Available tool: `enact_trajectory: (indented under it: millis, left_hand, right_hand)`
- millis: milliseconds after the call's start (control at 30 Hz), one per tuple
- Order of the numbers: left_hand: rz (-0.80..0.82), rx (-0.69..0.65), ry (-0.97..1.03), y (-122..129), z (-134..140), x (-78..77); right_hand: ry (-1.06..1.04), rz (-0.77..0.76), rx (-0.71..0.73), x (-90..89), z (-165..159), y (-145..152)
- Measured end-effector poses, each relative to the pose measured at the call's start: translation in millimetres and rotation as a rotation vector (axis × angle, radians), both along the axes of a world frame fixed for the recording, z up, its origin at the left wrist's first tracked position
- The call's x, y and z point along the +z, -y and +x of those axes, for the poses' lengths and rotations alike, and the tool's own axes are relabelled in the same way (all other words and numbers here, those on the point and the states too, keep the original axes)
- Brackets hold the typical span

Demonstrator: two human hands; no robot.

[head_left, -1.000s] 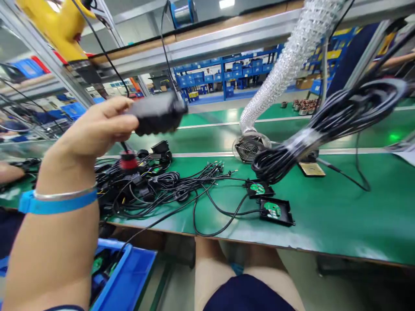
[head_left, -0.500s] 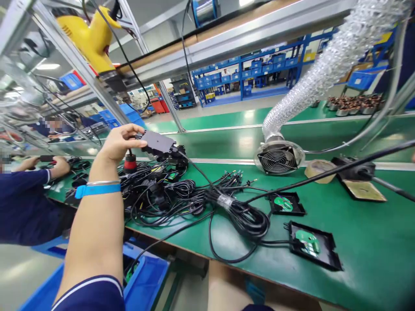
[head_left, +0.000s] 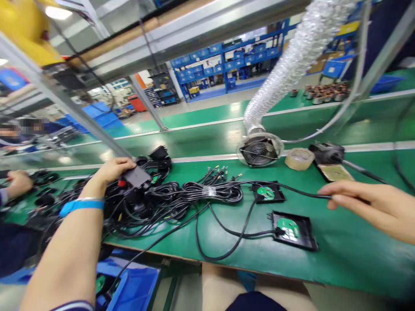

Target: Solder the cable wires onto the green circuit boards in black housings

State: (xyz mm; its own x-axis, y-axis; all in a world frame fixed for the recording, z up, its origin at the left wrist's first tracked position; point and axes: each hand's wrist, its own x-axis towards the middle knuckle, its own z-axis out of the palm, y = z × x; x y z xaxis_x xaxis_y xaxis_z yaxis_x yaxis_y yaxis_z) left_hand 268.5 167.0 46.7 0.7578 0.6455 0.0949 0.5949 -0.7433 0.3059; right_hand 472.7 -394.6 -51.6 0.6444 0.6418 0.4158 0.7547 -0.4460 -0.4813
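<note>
My left hand point(head_left: 112, 172) grips a flat black plastic box point(head_left: 138, 176) by its edge, low over the pile of black cables point(head_left: 155, 207). At the right, my right hand point(head_left: 356, 201) pinches a black cable point(head_left: 301, 192) between thumb and fingers. That cable runs left across the bench to a coiled bundle bound with clear tape point(head_left: 210, 191). Between my hands lie two open black housings, one farther back point(head_left: 275, 192) and one nearer point(head_left: 304, 231), each with a round green circuit board inside. A cable leads out of the nearer housing.
A round fan point(head_left: 259, 152) on a silvery duct point(head_left: 282, 60) stands behind the housings. Right of it are a tape roll point(head_left: 298, 159) and a black device with a yellowish plate point(head_left: 335, 172). A blue bin point(head_left: 139, 287) sits below the bench edge. Another person's hand point(head_left: 19, 185) works far left.
My left hand has lowered the black box toward the cable pile. My right hand has come into view holding the cable. The taped cable bundle has shifted back, and the view has turned.
</note>
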Motion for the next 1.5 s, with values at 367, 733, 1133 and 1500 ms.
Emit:
enact_trajectory:
  millis: [367,733,1133,1500]
  left_hand:
    - [-0.477,-1.063,-0.006,284.8,91.2,-59.7]
    - [-1.314,-0.771,-0.319,353.4,106.0,-129.4]
    - [-1.561,-0.508,-0.1,373.2,93.0,-139.0]
    - [-0.306,-0.963,-0.311,356.9,114.2,-127.2]
  right_hand:
    - [0.416,-0.304,0.506,-31.1,-105.1,-70.1]
    - [0.095,0.532,0.129,-60.0,-103.4,-44.3]
    - [-0.099,0.459,-0.183,-69.9,-89.0,-29.8]
    - [-0.068,0.199,-0.047,-72.6,-66.4,-5.9]
